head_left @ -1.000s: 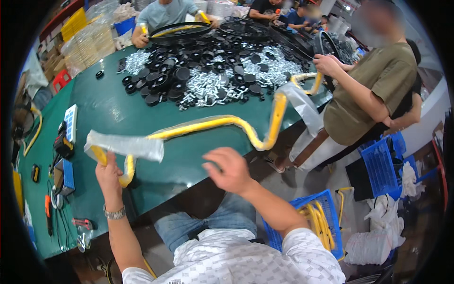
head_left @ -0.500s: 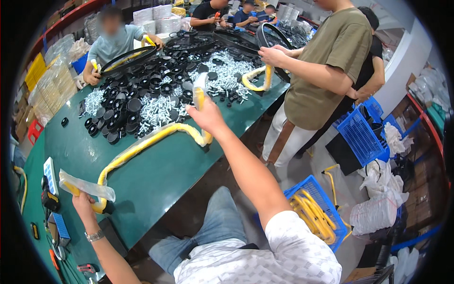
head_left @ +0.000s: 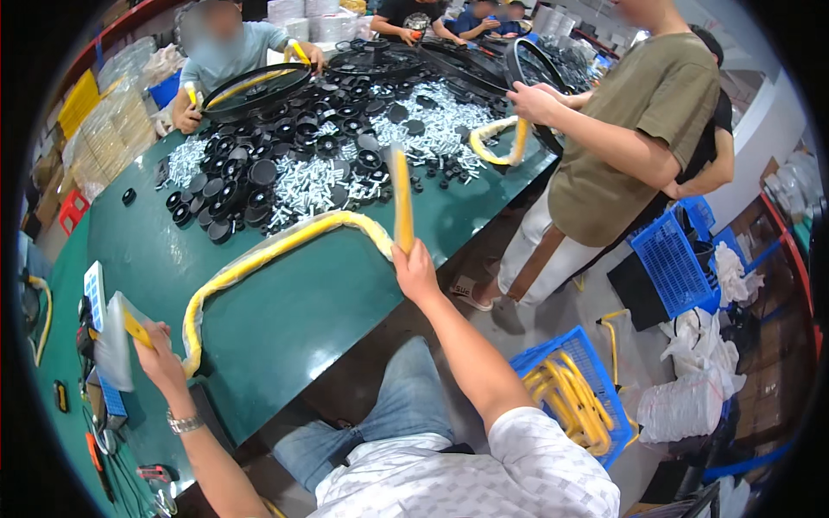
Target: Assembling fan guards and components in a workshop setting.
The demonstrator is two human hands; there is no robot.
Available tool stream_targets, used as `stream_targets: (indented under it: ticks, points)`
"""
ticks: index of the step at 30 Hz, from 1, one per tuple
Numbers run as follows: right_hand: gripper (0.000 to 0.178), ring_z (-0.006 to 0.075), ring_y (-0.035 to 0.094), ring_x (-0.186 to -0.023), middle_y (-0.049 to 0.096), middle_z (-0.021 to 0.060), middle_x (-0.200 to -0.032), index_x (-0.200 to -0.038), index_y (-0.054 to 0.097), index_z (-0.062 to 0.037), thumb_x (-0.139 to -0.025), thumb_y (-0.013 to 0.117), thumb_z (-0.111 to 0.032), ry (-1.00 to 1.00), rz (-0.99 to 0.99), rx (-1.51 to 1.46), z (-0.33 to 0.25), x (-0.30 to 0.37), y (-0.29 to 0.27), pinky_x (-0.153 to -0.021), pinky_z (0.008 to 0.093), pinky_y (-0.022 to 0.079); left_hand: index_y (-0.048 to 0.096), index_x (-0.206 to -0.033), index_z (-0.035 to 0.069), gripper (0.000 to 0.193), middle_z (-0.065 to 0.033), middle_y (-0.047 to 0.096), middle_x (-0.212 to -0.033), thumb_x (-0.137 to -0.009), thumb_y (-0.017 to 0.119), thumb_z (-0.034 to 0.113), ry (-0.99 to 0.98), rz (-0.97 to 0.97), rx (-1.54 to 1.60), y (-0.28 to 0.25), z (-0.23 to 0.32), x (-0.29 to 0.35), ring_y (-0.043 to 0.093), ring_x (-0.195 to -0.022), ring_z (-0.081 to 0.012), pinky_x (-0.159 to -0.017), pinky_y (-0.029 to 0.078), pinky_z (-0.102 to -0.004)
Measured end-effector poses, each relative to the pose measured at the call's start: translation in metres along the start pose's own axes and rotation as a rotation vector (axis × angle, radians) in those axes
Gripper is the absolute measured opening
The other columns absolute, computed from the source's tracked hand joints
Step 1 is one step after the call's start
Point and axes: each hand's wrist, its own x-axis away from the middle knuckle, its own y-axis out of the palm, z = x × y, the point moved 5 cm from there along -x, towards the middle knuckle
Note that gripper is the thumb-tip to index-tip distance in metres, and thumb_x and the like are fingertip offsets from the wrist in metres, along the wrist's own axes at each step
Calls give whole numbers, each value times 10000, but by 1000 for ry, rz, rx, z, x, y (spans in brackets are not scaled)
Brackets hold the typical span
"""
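A bent yellow tube (head_left: 278, 245) in clear plastic film spans the near part of the green table, its middle arching away from me. My right hand (head_left: 417, 271) is closed around its right end, which points up and away from the fist. My left hand (head_left: 162, 356) grips the left end, where a short yellow piece shows beside the fingers. A blurred, loose clear plastic sleeve (head_left: 113, 344) sticks out past that hand. Beyond the tube lie heaps of silver screws (head_left: 308, 192) and round black caps (head_left: 226, 186).
Tools, including a black-and-yellow one (head_left: 60, 397), lie on the green table (head_left: 259, 345) at left. A blue basket of yellow tubes (head_left: 570, 401) stands on the floor at right. One person (head_left: 626, 155) stands at right; another (head_left: 229, 52) across holds a black ring.
My right hand has come lower and nearer along the tube's right end, which now stands more upright. At my left hand the plastic sleeve has swung downward. The view has shifted slightly.
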Motion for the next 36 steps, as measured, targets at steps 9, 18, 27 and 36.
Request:
stream_targets:
  ticks: [9,18,27,36]
  points:
    - [615,378,588,-1076,598,244,-1172,-1284,486,58,-870,681,-354,-110,65,-54,-69,-66,-50,-926,442,469,524,-1247,-74,436,-189,617,-1212,-951,600,237,-175,-276,-619,-13,12,60,603,-1099,-276,-919,456,-381]
    - [269,423,644,-787,661,226,-817,-1061,538,-4,-977,517,-258,-17,26,-278,-74,-105,-12,-691,501,494,325,-1452,-52,536,-196,503,-1367,-1040,459,263,323,95,-72,-15,83,-30,527,-1209,-223,-1017,413,-350]
    - [341,490,591,-906,614,295,-978,-1142,472,8,-969,540,-278,2,57,-46,-6,-6,2,-774,531,471,506,-1184,-37,315,-162,648,-992,-1022,475,231,125,141,-179,6,4,28,638,-898,-253,-818,500,-371]
    - [281,447,605,-832,613,259,-890,-1055,492,-7,-971,521,-273,88,-27,-74,-4,-9,-3,-712,497,473,514,-1267,-54,467,-241,583,-1186,-900,622,213,143,-168,-399,-14,25,54,561,-1115,-365,-971,429,-417]
